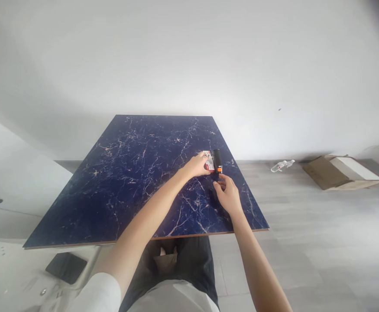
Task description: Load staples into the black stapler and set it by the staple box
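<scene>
A small white and red box (209, 162) stands toward the right side of the blue marble-patterned table (137, 173). My left hand (197, 166) is closed around its left side, thumb near the lower edge and fingers near the top. Right against the box is a black item with an orange and white end (217, 160), which looks like a small tube or roll; its exact kind is unclear. Just below that end my right hand (228, 194) hovers with thumb and fingers apart, holding nothing. Whether its fingertip touches the black item is hard to tell.
A cardboard box (325, 173) and a clear plastic bottle (282, 165) lie on the grey floor to the right. A white wall (163, 56) rises behind the table. At lower left, a dark flat object (66, 267) rests on a pale chair or stool.
</scene>
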Demonstrator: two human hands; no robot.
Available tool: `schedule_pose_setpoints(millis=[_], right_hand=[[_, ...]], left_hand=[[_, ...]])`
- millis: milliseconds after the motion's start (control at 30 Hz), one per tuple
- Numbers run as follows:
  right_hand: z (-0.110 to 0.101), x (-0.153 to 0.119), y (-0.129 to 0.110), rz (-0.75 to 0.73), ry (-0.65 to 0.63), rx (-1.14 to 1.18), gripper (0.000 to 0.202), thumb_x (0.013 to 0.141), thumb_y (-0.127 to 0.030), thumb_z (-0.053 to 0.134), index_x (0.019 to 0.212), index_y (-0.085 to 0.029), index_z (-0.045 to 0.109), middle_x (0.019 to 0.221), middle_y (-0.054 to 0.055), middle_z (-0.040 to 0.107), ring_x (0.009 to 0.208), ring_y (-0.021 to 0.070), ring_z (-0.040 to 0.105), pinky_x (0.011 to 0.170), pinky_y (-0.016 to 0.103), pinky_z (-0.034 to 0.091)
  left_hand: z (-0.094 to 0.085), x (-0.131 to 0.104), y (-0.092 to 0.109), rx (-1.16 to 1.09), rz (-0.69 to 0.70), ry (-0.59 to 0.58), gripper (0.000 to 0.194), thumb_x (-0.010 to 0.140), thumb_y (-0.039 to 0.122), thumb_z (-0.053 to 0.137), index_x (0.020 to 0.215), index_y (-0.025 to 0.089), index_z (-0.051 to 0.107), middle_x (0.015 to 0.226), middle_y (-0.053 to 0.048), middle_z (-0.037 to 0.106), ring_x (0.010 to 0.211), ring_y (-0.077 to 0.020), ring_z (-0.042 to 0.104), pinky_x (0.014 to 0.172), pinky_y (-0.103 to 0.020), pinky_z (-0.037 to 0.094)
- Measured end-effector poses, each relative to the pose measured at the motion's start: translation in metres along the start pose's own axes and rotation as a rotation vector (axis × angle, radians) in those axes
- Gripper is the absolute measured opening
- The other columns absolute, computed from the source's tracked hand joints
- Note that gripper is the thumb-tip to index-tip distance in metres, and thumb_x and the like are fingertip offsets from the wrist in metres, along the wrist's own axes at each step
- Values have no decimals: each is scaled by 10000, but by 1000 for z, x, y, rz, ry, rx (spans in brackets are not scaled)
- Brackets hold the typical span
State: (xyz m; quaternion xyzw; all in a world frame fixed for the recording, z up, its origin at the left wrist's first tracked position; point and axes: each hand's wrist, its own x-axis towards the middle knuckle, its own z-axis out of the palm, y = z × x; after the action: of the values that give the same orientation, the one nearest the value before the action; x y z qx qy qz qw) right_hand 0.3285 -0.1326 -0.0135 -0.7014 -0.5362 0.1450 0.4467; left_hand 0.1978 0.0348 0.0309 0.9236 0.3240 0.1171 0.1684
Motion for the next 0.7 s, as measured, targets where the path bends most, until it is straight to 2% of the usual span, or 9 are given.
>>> schedule_pose_setpoints(millis=[167,267,467,700], right_hand=[[-3,8,4,40,74,6,477,924,-403,602,1331,-154,589,1318,207,607,963,267,729,922,475,608],[-6,25,14,62,143,-67,441,908,-349,596,1291,-131,621,1280,219,643,926,271,743,942,484,597],[-9,57,41,6,72,-52,403,892,-221,560,1280,-167,656,1153,121,773,1040,257,750,1013,444,564],[-9,66,52,21,86,-62,414,866,-200,570,1265,-188,682,1137,98,787,1026,251,759,1001,441,571]], left_hand=[[8,12,5,2,11,-5,587,824,518,762,1268,150,652,1466,-178,492,1072,-319,690,941,-379,544],[11,15,6,5,23,7,581,827,526,759,1256,147,658,1469,-182,487,1038,-319,701,931,-392,551],[11,20,10,13,42,-19,582,817,519,771,1250,146,661,1447,-182,500,1027,-321,705,916,-389,552],[14,25,14,6,46,-8,576,785,516,787,1221,157,674,1422,-163,524,1012,-314,705,908,-373,551]])
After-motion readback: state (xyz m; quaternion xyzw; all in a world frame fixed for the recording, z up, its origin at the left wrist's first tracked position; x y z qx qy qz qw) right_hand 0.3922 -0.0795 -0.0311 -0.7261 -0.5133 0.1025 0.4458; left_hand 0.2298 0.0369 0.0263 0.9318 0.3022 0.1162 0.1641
